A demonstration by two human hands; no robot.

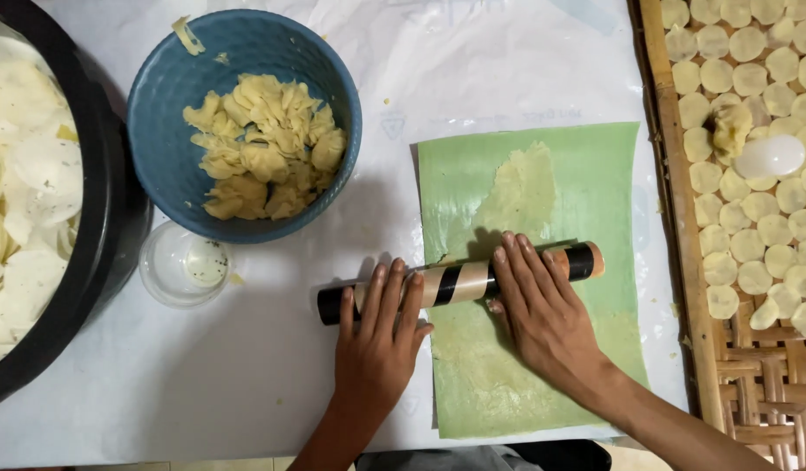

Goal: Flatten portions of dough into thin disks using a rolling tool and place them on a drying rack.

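**Rolling dough thin under two flat palms**

Pressing down from the near edge of the view, two bare hands lie on one roller. The left hand (378, 336) rests open and flat, fingers spread forward over the dark near-left end of the rolling pin (460, 283); the right hand (542, 310) is likewise open, palm down, fingers laid across the pin nearer its right end. Neither hand is clenched or wrapped around it.

The rolling pin is a single cylinder banded in black, cream and orange, lying almost level across the work, its left end off the sheet and its right end over it. Under it lies one green sheet (608, 187), a rectangle set on the white table cover (246, 384). One thin, ragged patch of pale dough (520, 192) is spread on the sheet, showing beyond the pin, with more smeared dough nearer the person.

Left of the hands stands one small clear plastic cup (184, 262), just beside a black tub (115, 209) that holds many thin white slices. Beyond the cup sits one blue bowl (163, 166) with a heap of torn yellowish dough pieces (261, 144); a single scrap clings to its far rim.

At the right edge lies one woven bamboo tray (682, 253), covered with dozens of small round dough discs (756, 244), too many to count exactly. One white oval lid or spoon-like object (770, 155) rests among them.
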